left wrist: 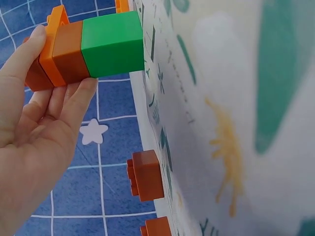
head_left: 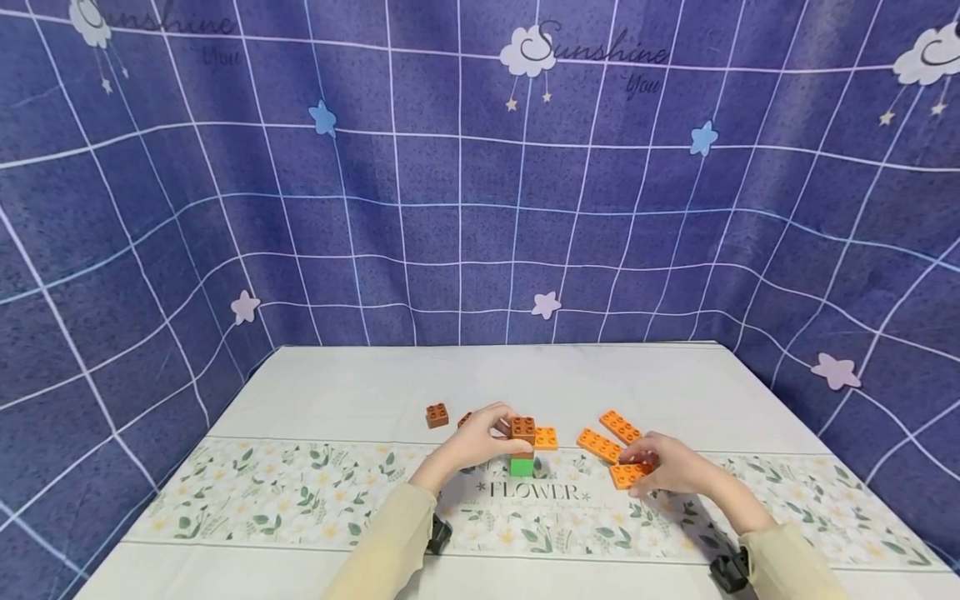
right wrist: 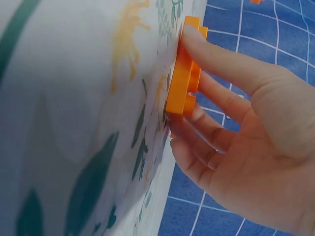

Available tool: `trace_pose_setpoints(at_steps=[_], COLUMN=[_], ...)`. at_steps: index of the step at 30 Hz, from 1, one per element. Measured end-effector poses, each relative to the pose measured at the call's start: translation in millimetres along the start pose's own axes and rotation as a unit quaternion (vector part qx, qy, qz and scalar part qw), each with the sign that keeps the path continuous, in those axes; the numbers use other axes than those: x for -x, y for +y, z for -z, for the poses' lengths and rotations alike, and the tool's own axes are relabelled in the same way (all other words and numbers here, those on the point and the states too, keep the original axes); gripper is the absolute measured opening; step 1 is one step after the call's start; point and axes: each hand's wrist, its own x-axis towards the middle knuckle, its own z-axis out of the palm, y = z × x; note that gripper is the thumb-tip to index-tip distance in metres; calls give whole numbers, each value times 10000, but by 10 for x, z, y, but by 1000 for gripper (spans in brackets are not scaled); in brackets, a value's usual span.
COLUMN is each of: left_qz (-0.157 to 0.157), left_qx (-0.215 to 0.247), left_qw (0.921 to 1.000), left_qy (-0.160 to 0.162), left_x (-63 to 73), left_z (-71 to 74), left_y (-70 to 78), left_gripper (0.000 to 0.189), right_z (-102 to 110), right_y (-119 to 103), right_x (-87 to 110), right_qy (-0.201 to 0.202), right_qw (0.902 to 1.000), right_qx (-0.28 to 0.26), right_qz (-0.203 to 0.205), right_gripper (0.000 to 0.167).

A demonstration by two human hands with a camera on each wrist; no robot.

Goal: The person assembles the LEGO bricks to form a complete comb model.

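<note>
Midway between the left and right edges of the table [head_left: 360,383], the stack [left wrist: 71,51], probably light and stiff but separable, is best gripped by its smooth, square plastic sides, as the left hand [head_left: 477,440] pinches it, while the right hand [head_left: 673,465] pinches a studded orange plate [right wrist: 180,78].

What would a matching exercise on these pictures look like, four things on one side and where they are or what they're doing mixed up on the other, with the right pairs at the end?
Things:
1. green block
2. left grip
3. leftmost brown block
4. right grip

Places and states:
A. lying loose on the table
B. pinching a flat orange brick
C. lowest piece of the stack
D. holding the upper part of the stack

Right pairs: 1-C, 2-D, 3-A, 4-B
</note>
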Motion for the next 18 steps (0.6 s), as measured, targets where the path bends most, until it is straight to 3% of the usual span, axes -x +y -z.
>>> trace_pose_setpoints(at_steps=[8, 18], left_qz=[46, -28], left_qx=[104, 79], left_qw=[9999, 9999], left_qy=[-68, -108], left_x=[12, 19], left_z=[2, 8], left_y=[4, 28], left_gripper=[32, 30], right_z=[0, -34], right_y=[-5, -48], right_x=[-9, 3], right_qy=[-52, 279], right_qw=[9999, 9987], right_qx=[-38, 411], right_qz=[104, 94], right_gripper=[43, 38])
